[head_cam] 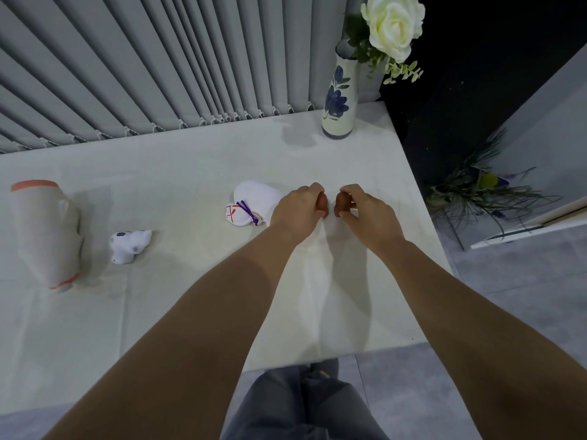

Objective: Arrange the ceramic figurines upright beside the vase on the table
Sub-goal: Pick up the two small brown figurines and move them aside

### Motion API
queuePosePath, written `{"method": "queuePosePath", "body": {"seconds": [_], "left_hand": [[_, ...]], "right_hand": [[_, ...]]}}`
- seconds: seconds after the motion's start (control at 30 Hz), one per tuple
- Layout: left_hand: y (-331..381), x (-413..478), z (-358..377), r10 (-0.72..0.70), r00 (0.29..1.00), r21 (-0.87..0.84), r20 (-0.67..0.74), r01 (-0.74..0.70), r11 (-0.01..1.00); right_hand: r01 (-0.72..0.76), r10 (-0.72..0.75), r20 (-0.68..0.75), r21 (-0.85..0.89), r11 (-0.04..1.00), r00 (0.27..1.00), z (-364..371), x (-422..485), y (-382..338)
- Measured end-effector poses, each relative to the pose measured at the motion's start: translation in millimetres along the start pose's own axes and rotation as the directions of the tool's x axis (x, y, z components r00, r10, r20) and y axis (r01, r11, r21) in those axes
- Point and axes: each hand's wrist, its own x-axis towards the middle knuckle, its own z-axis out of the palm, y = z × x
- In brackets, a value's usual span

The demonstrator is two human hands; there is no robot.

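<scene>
while both arms reach out over the table (190, 312), each hand is pinched shut on a small reddish-brown piece: the left hand (298, 208) grips the left piece (322, 202), the right hand (365, 208) the right piece (341, 202), the two held close together but apart, low over the cloth at the middle of the table. too little of either shows between the fingers to say what they are or which way up they sit. the vase (340, 100), with its rose (394, 23), stands upright at about one o'clock from the hands, well apart, near the far right corner. three figurines lie tipped over: a white one with a purple cord (254, 201) just beside the left hand at nine o'clock, a small white dog (130, 246) farther out toward eight o'clock, and a large pale one with orange trim (44, 233) near the left edge. none stands beside the vase, so i'd judge the job barely begun. the risks i see: the pinch grips are fingertip-only, so a small glazed piece could slip and chip on the tabletop; the left wrist sits so near the corded figurine that a careless sweep could roll it; and the vase is tall, top-heavy with the flower and close to the edge, so a knuckle nudging it while placing pieces alongside could topple it off.
</scene>
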Motion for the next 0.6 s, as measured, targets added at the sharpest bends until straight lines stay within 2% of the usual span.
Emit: {"method": "queuePosePath", "body": {"seconds": [0.37, 0.6], "left_hand": [[3.0, 3.8, 3.3, -0.061, 0.998, -0.009, 0.030, 0.061, 0.998], [5.5, 0.2, -1.0, -0.051, 0.998, 0.024, 0.027, 0.050, 0.998]], "right_hand": [[-0.008, 0.009, 0.012, -0.016, 1.000, 1.000, 1.2, 3.3, 2.1], [-0.052, 0.052, -0.008, 0.006, 0.999, 0.999, 0.3, 1.5, 2.0]]}}
